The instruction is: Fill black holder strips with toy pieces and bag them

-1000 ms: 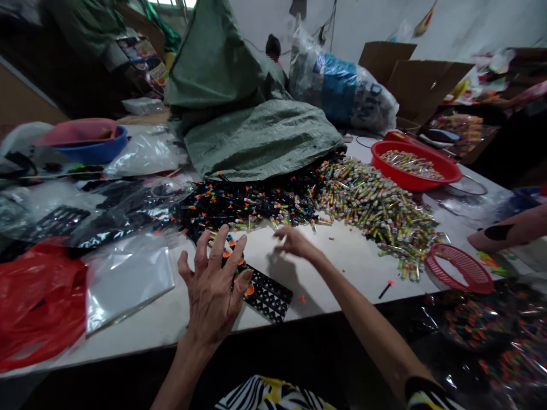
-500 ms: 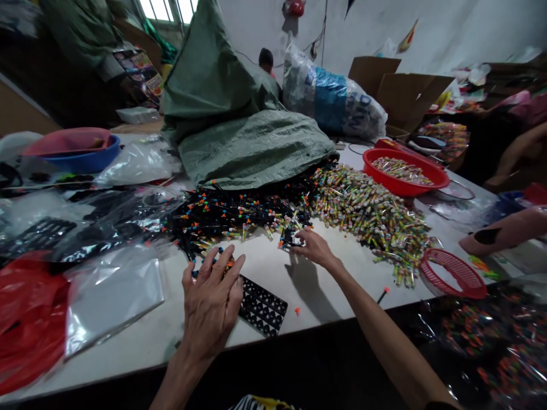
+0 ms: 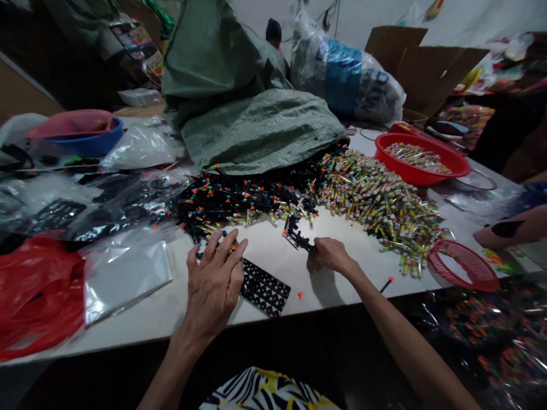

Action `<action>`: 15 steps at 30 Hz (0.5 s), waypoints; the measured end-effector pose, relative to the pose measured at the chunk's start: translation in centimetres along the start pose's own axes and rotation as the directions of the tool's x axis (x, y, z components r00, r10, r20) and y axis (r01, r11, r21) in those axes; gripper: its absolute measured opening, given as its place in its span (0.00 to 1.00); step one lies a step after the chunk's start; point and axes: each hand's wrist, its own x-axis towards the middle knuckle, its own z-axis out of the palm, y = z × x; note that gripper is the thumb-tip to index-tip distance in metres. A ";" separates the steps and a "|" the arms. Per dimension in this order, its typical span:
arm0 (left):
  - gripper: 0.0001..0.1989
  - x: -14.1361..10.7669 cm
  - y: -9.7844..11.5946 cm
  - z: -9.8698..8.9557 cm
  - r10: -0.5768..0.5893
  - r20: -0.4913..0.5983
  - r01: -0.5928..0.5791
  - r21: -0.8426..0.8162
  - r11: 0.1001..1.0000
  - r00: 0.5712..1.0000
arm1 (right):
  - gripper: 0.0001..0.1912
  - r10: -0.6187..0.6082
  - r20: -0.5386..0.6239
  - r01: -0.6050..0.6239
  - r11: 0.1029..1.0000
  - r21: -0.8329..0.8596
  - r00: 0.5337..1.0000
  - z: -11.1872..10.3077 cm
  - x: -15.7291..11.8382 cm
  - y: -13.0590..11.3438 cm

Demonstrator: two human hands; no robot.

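Note:
My left hand (image 3: 211,279) lies with spread fingers at the edge of a heap of black strips with orange and blue tips (image 3: 243,202). Its fingertips cover a small black piece, and its heel is beside a perforated black plastic plate (image 3: 265,287). My right hand (image 3: 331,256) pinches the end of a short black strip (image 3: 299,240) on the white table (image 3: 273,256). The strip's other end points toward the heap. To the right lies a large pile of film-wrapped multicoloured sticks (image 3: 376,205).
A red basin of wrapped sticks (image 3: 421,159) and a red mesh basket (image 3: 464,267) stand right. A co-worker's forearm (image 3: 508,228) reaches in there. A green tarpaulin (image 3: 260,131) lies behind the heaps. Plastic bags (image 3: 123,273) cover the left side. A blue bowl (image 3: 85,136) stands far left.
My right hand has moved right and taken hold of the black strip, drawing it clear of the heap. My left hand has shifted slightly up toward the heap.

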 end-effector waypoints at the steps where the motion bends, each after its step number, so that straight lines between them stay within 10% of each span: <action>1: 0.19 0.0 0.1 -0.1 -0.010 0.009 0.010 -0.005 1.000 1.000 | 0.10 -0.002 -0.017 0.002 0.999 0.034 1.000 0.2 -0.1 -0.6; 4: 0.19 0.1 0.3 -0.2 -0.031 0.024 0.032 -0.021 0.999 0.999 | 0.08 -0.067 -0.078 0.094 0.893 0.440 0.995 1.2 -0.4 -3.8; 9: 0.20 0.1 0.4 -0.5 -0.051 0.034 0.052 -0.039 0.998 0.998 | 0.10 -0.312 -0.052 0.117 0.192 0.975 0.949 3.5 -0.2 -11.5; 11: 0.20 0.1 0.3 -0.5 -0.047 0.031 0.049 -0.043 0.998 0.998 | 0.08 -0.376 -0.108 0.187 0.180 0.966 0.920 3.9 0.1 -13.1; 15: 0.21 -0.2 0.2 -0.1 -0.024 0.020 0.025 -0.036 0.999 1.000 | 0.06 -0.485 -0.189 0.465 0.546 0.697 0.854 3.3 -0.2 -13.9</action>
